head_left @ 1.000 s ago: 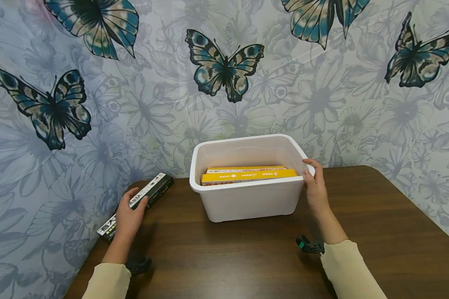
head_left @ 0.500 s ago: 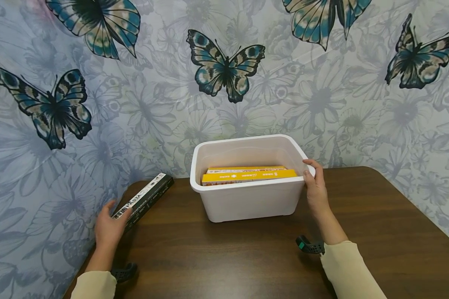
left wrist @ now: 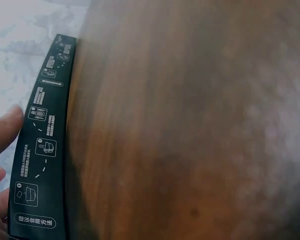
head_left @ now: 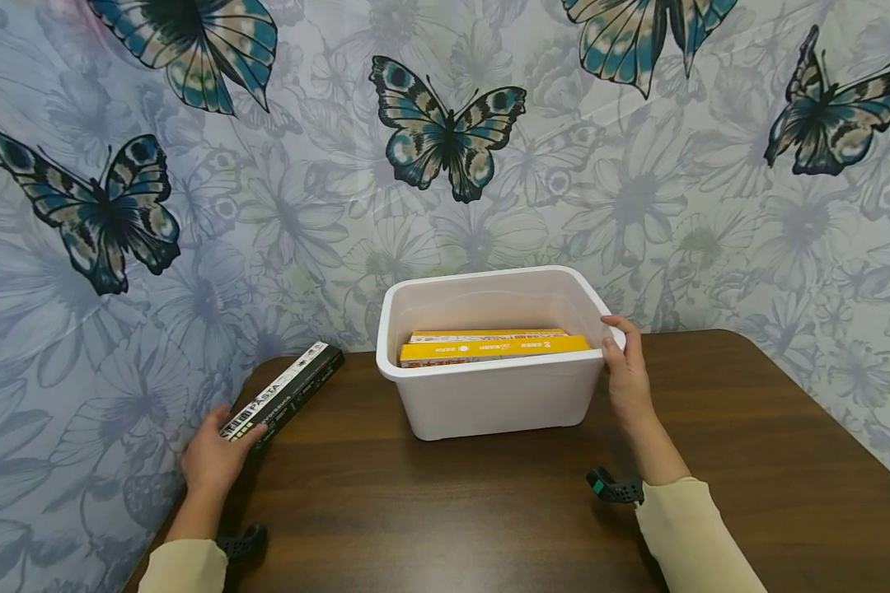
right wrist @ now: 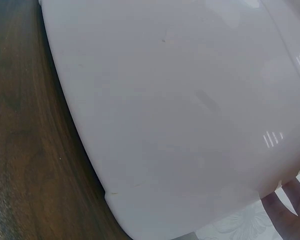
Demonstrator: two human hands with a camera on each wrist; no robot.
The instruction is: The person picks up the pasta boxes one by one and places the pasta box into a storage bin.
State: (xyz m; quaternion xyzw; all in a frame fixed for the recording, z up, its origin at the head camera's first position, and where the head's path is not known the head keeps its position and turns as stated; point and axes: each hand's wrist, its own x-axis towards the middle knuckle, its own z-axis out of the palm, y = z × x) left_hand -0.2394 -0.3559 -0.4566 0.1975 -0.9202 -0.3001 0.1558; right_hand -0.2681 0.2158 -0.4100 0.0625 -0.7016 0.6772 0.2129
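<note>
A black box of pasta (head_left: 289, 391), with "PASTA" on its white-striped top, lies slanted along the table's left edge. My left hand (head_left: 215, 453) holds its near end, thumb on the right side and fingers on the left. In the left wrist view the printed side of the pasta box (left wrist: 42, 145) faces the camera, with fingers (left wrist: 4, 131) at its left edge. My right hand (head_left: 626, 375) grips the right rim of a white plastic bin (head_left: 497, 403). Two yellow boxes (head_left: 493, 352) stand side by side inside the bin.
A brown wooden table (head_left: 445, 511) carries everything. Behind it and along its left rises a wall (head_left: 304, 206) with butterfly and flower patterns, close to the bin and the black box. Each wrist wears a black strap (head_left: 615, 486).
My left hand has slid down the pasta box toward its near end, left and closer to me. The box, the bin and my right hand have stayed in place.
</note>
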